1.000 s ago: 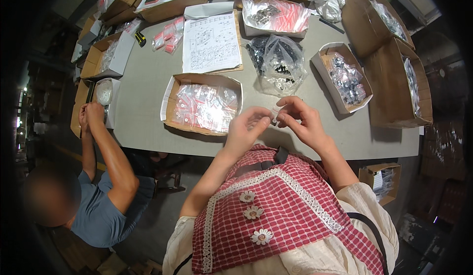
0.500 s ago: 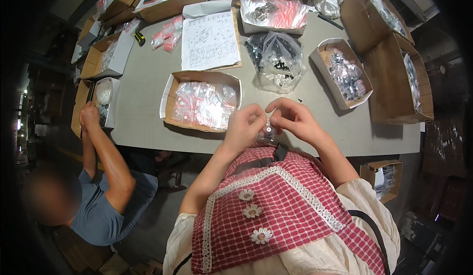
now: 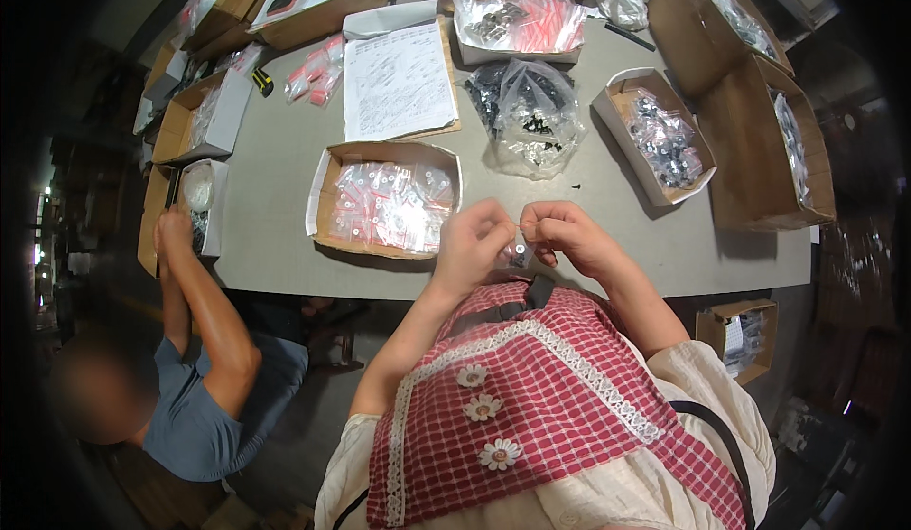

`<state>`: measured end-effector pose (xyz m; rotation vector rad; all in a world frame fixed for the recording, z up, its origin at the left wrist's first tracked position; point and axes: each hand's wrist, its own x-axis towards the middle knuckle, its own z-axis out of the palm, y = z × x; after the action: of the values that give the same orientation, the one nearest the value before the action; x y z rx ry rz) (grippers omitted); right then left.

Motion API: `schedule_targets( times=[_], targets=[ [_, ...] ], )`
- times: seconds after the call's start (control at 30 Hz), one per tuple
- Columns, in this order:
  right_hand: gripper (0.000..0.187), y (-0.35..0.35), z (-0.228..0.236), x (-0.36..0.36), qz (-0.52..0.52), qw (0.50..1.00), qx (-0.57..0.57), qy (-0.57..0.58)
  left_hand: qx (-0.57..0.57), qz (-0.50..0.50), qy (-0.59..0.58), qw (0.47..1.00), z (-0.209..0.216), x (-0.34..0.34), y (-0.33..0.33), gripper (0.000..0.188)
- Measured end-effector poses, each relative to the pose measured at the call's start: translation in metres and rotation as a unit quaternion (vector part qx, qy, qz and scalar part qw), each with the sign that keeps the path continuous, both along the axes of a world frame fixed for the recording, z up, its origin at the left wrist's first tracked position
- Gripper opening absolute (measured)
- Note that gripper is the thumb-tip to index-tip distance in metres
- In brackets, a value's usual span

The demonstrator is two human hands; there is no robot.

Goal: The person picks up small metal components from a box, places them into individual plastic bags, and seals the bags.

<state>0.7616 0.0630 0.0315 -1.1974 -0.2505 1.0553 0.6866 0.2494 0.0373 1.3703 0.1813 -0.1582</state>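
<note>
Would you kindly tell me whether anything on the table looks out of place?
One small dark piece lies loose on the table, near the clear bag; it looks odd because other dark parts nearby are bagged.

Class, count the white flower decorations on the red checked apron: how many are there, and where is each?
3, in a line down the apron: the top flower, nearest the left hand; the middle flower; and the bottom flower. Folds may hide others.

One held bag (image 3: 518, 254), three apron flowers (image 3: 483, 408)
</note>
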Motion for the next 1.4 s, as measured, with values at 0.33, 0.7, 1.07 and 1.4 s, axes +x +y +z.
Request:
schedule_targets(
  times=[0.33, 0.7, 1.07, 1.4],
  targets=[
    [0.013, -0.054, -0.007, 0.026, -0.484, 0.872, 0.046, -0.059, 0.538, 0.163, -0.066, 0.824, -0.05, 0.025, 0.075, 0.032],
    [0.019, 0.014, -0.02, 0.005, -0.176, 0.979, -0.004, -0.104, 0.344, 0.165, 0.032, 0.924, -0.053, 0.023, 0.099, 0.013],
    [0.036, 0.103, -0.017, 0.028, 0.001, 0.923, -0.048, -0.382, 0.043, 0.25, -0.114, 0.961, -0.03, 0.013, 0.086, 0.02],
    [0.013, 0.083, -0.016, 0.015, -0.019, 0.985, -0.006, -0.17, 0.062, 0.162, -0.053, 0.983, -0.012, 0.0, 0.063, 0.028]
  ],
)
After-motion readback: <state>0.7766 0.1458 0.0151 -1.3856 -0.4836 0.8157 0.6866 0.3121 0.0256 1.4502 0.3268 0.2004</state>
